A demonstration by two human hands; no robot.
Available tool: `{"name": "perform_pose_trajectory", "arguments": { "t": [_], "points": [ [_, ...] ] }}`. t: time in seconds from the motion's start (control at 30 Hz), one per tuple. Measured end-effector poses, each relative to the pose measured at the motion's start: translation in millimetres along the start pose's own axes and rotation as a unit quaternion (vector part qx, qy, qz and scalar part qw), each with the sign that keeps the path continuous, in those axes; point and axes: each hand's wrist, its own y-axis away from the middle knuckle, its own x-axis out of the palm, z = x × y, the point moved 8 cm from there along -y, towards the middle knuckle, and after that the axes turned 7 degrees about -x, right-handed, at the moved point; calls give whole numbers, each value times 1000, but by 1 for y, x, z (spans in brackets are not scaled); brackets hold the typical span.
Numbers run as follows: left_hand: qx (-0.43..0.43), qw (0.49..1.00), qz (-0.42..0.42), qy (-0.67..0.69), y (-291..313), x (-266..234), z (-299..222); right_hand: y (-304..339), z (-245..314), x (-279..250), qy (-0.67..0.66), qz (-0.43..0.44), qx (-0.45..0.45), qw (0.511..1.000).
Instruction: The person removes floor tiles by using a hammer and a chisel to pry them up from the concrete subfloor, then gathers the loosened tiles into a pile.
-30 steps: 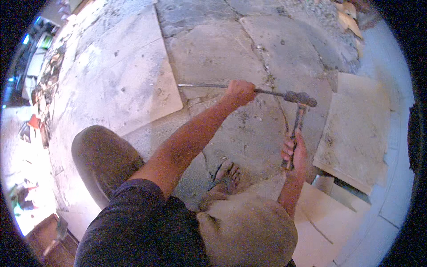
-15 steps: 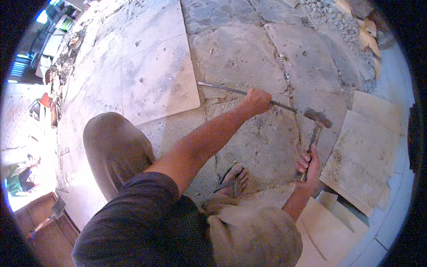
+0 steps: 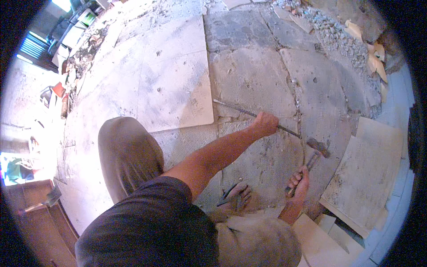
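My left hand (image 3: 267, 123) is closed round the middle of a long, thin metal chisel (image 3: 235, 108). Its flattened tip meets the right edge of a large pale floor slab (image 3: 178, 89), near that slab's lower right corner. The chisel's other end points right, toward the hammer. In my right hand (image 3: 299, 183) is the handle of a hammer (image 3: 319, 147), gripped low. The dark, worn hammer head is a short way beyond the chisel's rear end, apart from it. My sandalled foot (image 3: 238, 196) rests on the floor below the chisel.
Rough, cracked mortar (image 3: 249, 75) covers the floor right of the slab. Broken rubble (image 3: 336, 40) lies at the far right. Loose tiles (image 3: 367, 169) are stacked at the right, with more pieces near my right knee. A brown box-like object (image 3: 35, 213) stands at lower left.
The view has shifted, so the floor sits lower and further right. The hammer leans more to the right, its head slightly nearer the chisel's rear end. The chisel tip stays at the slab's edge.
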Motion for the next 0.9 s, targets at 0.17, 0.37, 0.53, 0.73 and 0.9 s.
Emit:
{"name": "perform_pose_trajectory", "arguments": {
  "t": [0.17, 0.37, 0.53, 0.73, 0.9],
  "points": [
    [62, 997, -47, -8, 21, -14, 16, 17, -7, 26, 2, 52, 23, 998],
    [-91, 988, 21, 121, -26, -137, 33, 20, 2, -29, 498, -62, -214, 838],
    [-89, 978, -80, 169, -56, -201, 99, 23, -2, 32, 697, -101, -315, 636],
    [-173, 959, -97, 203, -63, -224, 134, 9, -69, 240, 448, 140, -425, 774],
    [-125, 951, -167, 228, -78, -230, 150, -48, -171, 351, 509, 246, -252, 785]
  ]
}}
